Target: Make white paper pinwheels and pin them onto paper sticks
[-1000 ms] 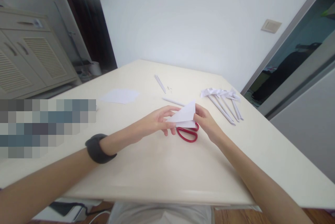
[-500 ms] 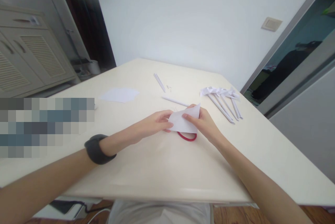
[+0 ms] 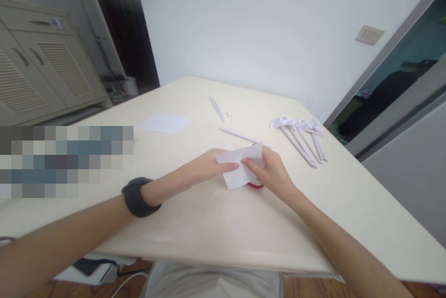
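Head view, left hand (image 3: 205,168), right hand (image 3: 273,172) pinching paper (image 3: 240,168)

Near half of the table (image 3: 216,228), between the forearms and out to the right edge, is bare and open to passage from the front. Ahead of the hands, obstacles lie flat: red scissors (image 3: 257,185) directly under the held paper (image 3: 241,168), a rolled paper stick (image 3: 240,136) just beyond, a thin pair of sticks (image 3: 216,109) farther back, and a loose white sheet (image 3: 163,123) to the left. To the right, a cluster of paper-topped sticks (image 3: 301,136) occupies the far corner, well apart from the right hand (image 3: 273,173); a clear lane runs between them.
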